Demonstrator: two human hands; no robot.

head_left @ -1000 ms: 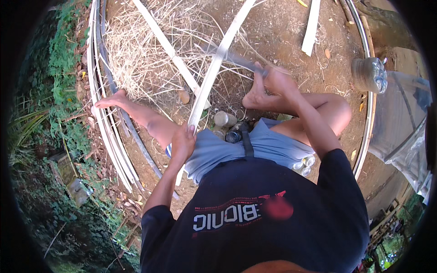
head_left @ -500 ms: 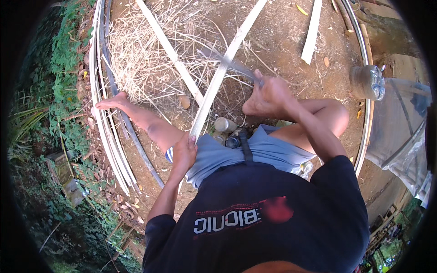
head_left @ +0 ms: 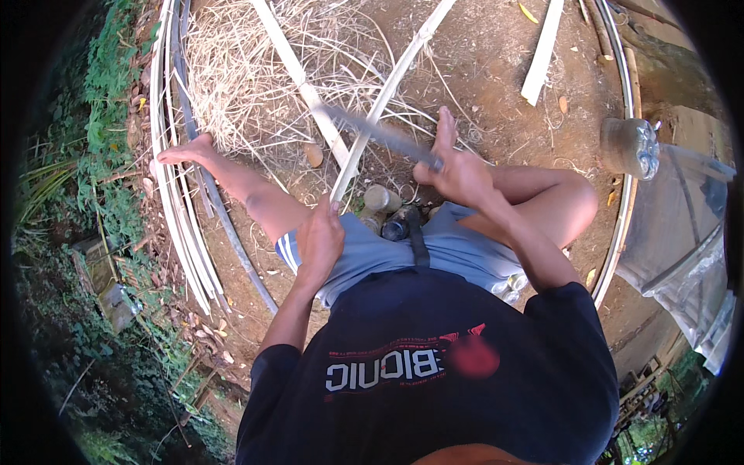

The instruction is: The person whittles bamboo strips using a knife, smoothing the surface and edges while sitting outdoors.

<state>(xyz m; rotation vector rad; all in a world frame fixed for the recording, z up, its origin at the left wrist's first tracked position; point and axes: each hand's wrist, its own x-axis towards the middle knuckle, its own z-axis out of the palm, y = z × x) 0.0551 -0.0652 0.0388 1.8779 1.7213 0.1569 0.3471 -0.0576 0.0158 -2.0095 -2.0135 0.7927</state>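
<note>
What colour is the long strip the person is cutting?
Pale cream-white, seen in the head view: the bamboo strip held by the left hand.

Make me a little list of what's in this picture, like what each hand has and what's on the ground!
place: bare dirt ground outdoors, green plants at the left
person: seated on the ground, legs bare
left hand: grips the near end of a long pale strip
right hand: grips a long knife, blade lying across the strip
beside the left leg: bundle of pale strips
farther out: heap of dry shavings
between the legs: small jars
</note>
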